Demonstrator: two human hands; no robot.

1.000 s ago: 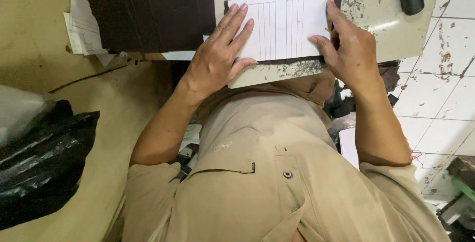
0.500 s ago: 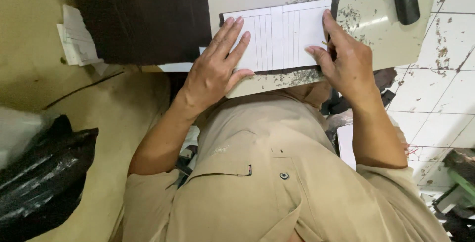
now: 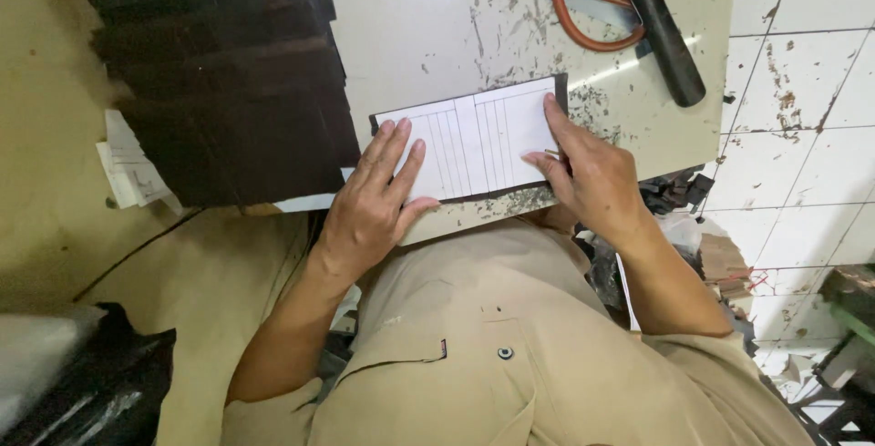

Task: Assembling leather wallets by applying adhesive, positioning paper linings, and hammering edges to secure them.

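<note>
both hands (image 3: 474, 195) flat on white card (image 3: 478, 141); scratched worktable (image 3: 428, 36), tiled floor (image 3: 802, 54).

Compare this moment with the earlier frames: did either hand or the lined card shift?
Little changed. The left hand lies flat on the white lined card as before, and the right hand presses its right edge as before. The view has drifted, so the scissors with orange handles and the black-handled tool now show more fully at the top. The stack of dark sheets stayed put.
</note>
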